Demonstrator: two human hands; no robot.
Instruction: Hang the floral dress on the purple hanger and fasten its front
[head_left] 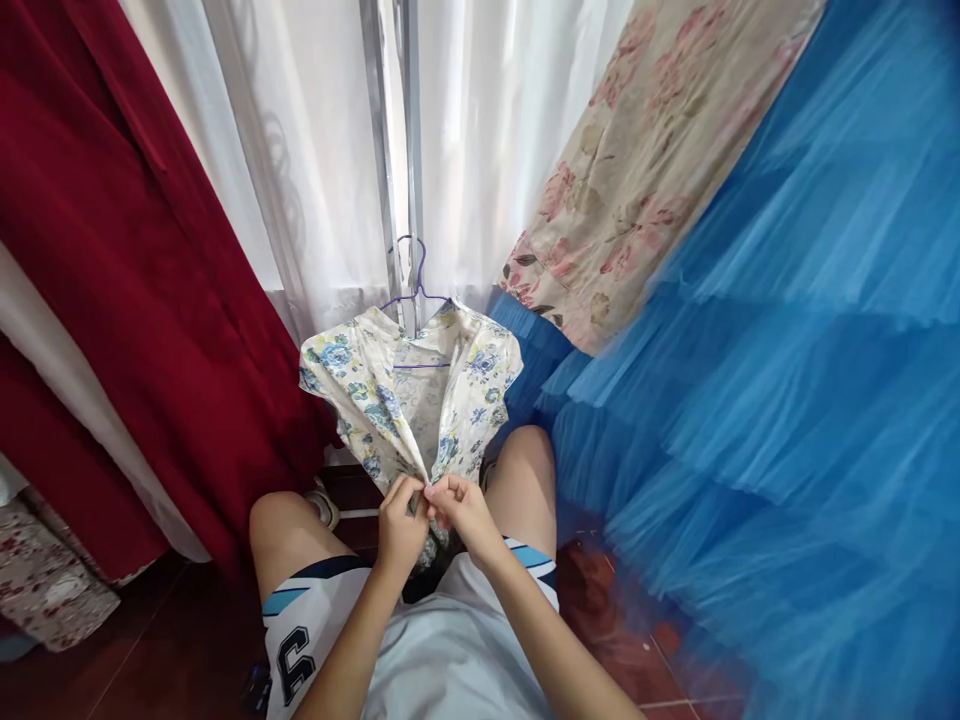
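Observation:
A white blouse [367, 390] with blue and green flowers hangs on a purple wire hanger [421, 270] in front of me. Its neckline is parted in a deep V, and the lower part falls between my knees. At the bottom of the V, my left hand [403, 520] pinches the edge of the front opening. Close beside it, my right hand [459, 508] pinches the other edge, the fingertips of both hands nearly touching. Whether a button sits between the fingers is too small to tell.
Dark red curtains [150, 300] hang at the left, white curtains [487, 130] behind a metal pole [412, 120]. To the right are a beige floral cloth [622, 180] and a large blue ruffled tulle skirt [787, 400]. Reddish tiles [150, 640] cover the floor.

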